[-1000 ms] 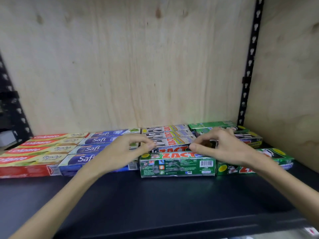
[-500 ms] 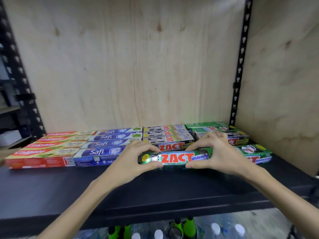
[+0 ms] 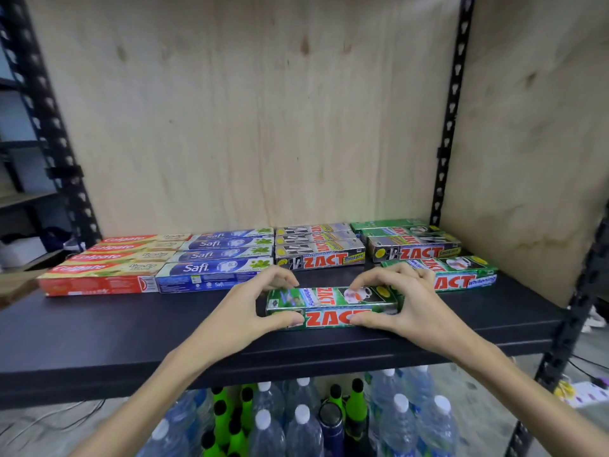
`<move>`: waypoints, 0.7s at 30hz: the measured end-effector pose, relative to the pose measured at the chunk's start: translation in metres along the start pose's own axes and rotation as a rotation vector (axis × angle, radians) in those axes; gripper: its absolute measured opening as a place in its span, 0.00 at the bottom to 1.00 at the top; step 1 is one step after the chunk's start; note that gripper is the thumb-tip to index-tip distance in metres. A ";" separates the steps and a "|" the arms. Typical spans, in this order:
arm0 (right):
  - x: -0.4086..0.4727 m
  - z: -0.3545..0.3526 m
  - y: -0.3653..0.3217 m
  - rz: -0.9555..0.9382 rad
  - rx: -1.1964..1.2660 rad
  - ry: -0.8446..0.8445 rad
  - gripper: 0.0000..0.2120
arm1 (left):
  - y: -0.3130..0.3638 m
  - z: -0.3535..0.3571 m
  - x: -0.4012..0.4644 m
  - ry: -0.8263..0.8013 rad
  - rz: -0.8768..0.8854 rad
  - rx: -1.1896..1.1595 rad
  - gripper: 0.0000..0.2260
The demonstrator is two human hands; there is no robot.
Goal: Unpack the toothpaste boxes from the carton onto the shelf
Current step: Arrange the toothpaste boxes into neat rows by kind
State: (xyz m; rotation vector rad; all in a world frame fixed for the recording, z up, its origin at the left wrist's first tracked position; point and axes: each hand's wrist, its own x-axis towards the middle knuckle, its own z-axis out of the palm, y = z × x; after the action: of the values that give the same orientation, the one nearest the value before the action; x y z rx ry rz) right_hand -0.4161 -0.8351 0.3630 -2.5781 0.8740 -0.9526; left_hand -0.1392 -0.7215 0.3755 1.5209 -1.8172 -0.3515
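Note:
A green Zact Whitening toothpaste box (image 3: 331, 306) lies lengthwise near the front of the black shelf (image 3: 99, 328). My left hand (image 3: 250, 305) pinches its left end between thumb and fingers. My right hand (image 3: 405, 301) pinches its right end the same way. Behind stand rows of boxes: red Colgate boxes (image 3: 108, 265) at the left, blue Safi boxes (image 3: 220, 258), grey Zact Smokers boxes (image 3: 319, 249) in the middle, and more Zact boxes (image 3: 418, 245) at the right. Another green Zact Whitening box (image 3: 461, 275) lies just right of my right hand. No carton is in view.
Plywood panels (image 3: 247, 110) close the back and the right side of the shelf. Black perforated uprights (image 3: 449, 110) stand at the corners. Below the shelf are several clear water bottles (image 3: 303, 430) and green bottles (image 3: 227, 420). The shelf's front edge runs just under my wrists.
Both hands have drawn the green Zact box forward, away from the grey Zact row, toward the shelf's front edge. The camera has pulled back, so the bottles below now show.

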 end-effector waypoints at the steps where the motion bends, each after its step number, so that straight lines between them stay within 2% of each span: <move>1: -0.003 -0.001 -0.001 0.001 0.015 0.006 0.24 | 0.000 0.001 -0.003 0.006 -0.004 -0.007 0.20; 9: -0.009 -0.007 -0.003 0.028 0.079 -0.026 0.30 | 0.003 -0.001 0.000 0.002 0.027 -0.025 0.24; 15: 0.008 -0.030 0.034 0.152 0.098 0.168 0.19 | 0.015 0.012 0.055 0.013 0.051 -0.001 0.23; 18: 0.019 -0.042 0.063 0.232 -0.035 0.213 0.23 | 0.025 0.030 0.096 0.011 0.054 0.020 0.23; 21: 0.032 -0.054 0.094 0.338 -0.219 0.182 0.33 | 0.032 0.049 0.140 -0.008 0.055 0.031 0.23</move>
State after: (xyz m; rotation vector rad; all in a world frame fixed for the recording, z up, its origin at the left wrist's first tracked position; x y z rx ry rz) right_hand -0.4745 -0.9305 0.3794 -2.4228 1.4829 -1.0470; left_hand -0.2014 -0.8557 0.4108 1.4901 -1.8746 -0.3044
